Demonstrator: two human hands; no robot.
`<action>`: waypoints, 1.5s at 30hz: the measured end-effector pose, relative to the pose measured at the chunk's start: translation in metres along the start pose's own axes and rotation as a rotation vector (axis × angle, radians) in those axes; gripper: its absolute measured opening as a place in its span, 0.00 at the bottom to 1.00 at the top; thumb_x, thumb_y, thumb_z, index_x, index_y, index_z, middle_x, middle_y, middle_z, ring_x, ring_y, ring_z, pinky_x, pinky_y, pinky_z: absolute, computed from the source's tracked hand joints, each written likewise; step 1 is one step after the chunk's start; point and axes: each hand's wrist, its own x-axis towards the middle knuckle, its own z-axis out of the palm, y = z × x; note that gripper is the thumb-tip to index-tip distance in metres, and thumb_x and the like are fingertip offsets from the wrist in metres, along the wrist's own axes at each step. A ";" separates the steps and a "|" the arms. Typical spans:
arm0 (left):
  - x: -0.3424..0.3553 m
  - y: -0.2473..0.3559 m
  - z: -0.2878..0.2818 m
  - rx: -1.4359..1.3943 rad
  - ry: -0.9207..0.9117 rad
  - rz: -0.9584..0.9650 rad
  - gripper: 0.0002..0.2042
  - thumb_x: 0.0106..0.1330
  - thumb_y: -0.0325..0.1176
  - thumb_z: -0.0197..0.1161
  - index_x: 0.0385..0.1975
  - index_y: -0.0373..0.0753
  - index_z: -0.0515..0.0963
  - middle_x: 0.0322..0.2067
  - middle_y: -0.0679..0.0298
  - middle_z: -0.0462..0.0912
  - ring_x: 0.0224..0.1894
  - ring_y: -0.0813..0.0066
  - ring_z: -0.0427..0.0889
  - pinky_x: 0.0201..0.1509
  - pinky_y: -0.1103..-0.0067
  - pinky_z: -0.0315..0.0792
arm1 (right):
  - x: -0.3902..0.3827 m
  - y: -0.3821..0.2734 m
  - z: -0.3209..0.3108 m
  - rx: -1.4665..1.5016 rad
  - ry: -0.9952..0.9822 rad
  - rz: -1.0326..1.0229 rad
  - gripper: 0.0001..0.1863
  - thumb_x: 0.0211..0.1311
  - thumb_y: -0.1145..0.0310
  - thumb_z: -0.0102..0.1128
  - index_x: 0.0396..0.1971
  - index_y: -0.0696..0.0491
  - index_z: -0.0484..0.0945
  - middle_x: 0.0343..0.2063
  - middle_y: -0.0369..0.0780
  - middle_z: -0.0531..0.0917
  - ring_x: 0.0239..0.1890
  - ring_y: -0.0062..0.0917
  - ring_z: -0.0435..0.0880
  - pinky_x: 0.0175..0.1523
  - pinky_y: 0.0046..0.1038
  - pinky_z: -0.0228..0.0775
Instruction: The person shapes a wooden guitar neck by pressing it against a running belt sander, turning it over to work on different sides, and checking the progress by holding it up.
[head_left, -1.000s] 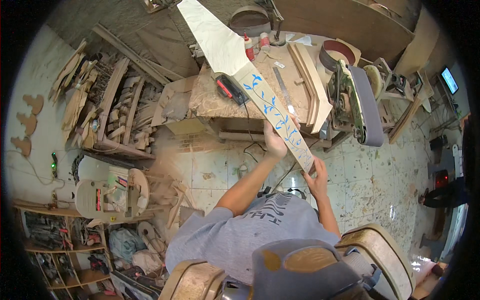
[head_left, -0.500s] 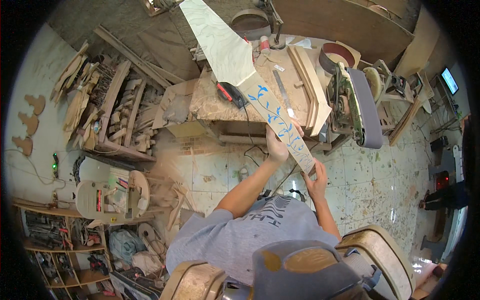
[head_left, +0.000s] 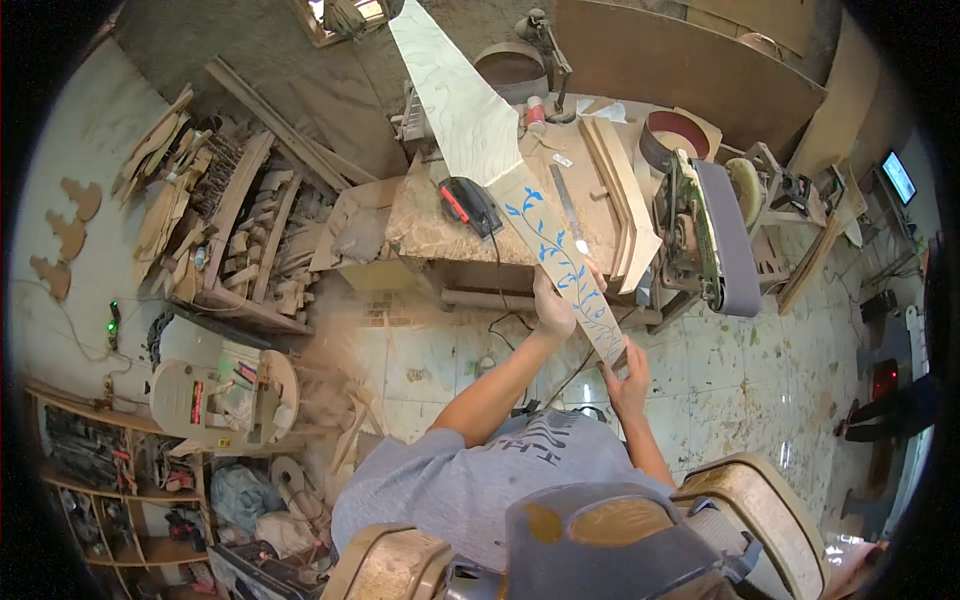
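Observation:
A long pale wooden guitar neck (head_left: 530, 220) slants across the middle, its wide, uncut headstock at the far end. Blue leafy vine inlays run along its narrow face, fading to fine dark lines at the near end. Around the narrow part, my left hand (head_left: 555, 308) is closed, with fingertips showing past the far edge. My right hand (head_left: 628, 380) grips the near end by its side, in front of my body. Beyond the left hand, a black and red power sander (head_left: 470, 205) sits on the dusty workbench (head_left: 425, 225), close beside the neck.
A metal ruler (head_left: 568, 205) and angled wooden boards (head_left: 625, 190) lie on the bench. At its right stands a belt sander (head_left: 725, 230). Racks of wood offcuts (head_left: 255, 220) are at the left, with a shelf unit (head_left: 140, 495) lower left. A cable hangs below the bench.
The view has shifted, so the bench and racks sit lower in it. The neck's headstock end has swung slightly right, showing more of the power sander. Both hands keep their hold.

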 end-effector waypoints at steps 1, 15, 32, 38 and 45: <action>0.002 0.000 -0.002 0.007 0.002 -0.013 0.28 0.76 0.54 0.35 0.33 0.35 0.74 0.28 0.57 0.79 0.30 0.67 0.80 0.37 0.71 0.77 | -0.001 0.001 0.001 -0.021 0.000 -0.009 0.36 0.48 0.71 0.77 0.60 0.59 0.73 0.53 0.50 0.78 0.54 0.45 0.78 0.59 0.37 0.71; 0.032 0.021 -0.036 0.123 -0.223 -0.274 0.40 0.71 0.71 0.31 0.33 0.35 0.77 0.27 0.59 0.78 0.27 0.67 0.78 0.34 0.71 0.74 | 0.012 -0.025 0.010 0.118 -0.120 -0.010 0.32 0.61 0.67 0.69 0.64 0.57 0.70 0.53 0.50 0.77 0.54 0.44 0.79 0.58 0.35 0.72; 0.008 0.041 -0.017 0.258 -0.131 -0.404 0.36 0.75 0.63 0.29 0.34 0.35 0.76 0.23 0.59 0.78 0.24 0.67 0.78 0.31 0.73 0.74 | 0.157 -0.175 -0.050 0.451 0.185 -0.221 0.31 0.56 0.69 0.74 0.60 0.57 0.73 0.45 0.45 0.80 0.46 0.31 0.84 0.52 0.31 0.78; 0.011 0.029 -0.020 0.353 -0.166 -0.321 0.32 0.75 0.60 0.32 0.40 0.37 0.75 0.25 0.61 0.80 0.25 0.69 0.79 0.30 0.74 0.75 | 0.194 -0.202 -0.046 0.445 0.246 -0.308 0.36 0.54 0.68 0.77 0.62 0.58 0.72 0.51 0.44 0.80 0.44 0.27 0.86 0.47 0.28 0.83; 0.013 0.014 -0.032 0.264 -0.223 -0.360 0.30 0.75 0.58 0.35 0.55 0.36 0.71 0.41 0.61 0.81 0.40 0.71 0.81 0.43 0.74 0.77 | 0.206 -0.198 -0.046 0.262 0.241 -0.303 0.36 0.50 0.62 0.79 0.61 0.51 0.74 0.46 0.43 0.80 0.39 0.33 0.84 0.39 0.32 0.80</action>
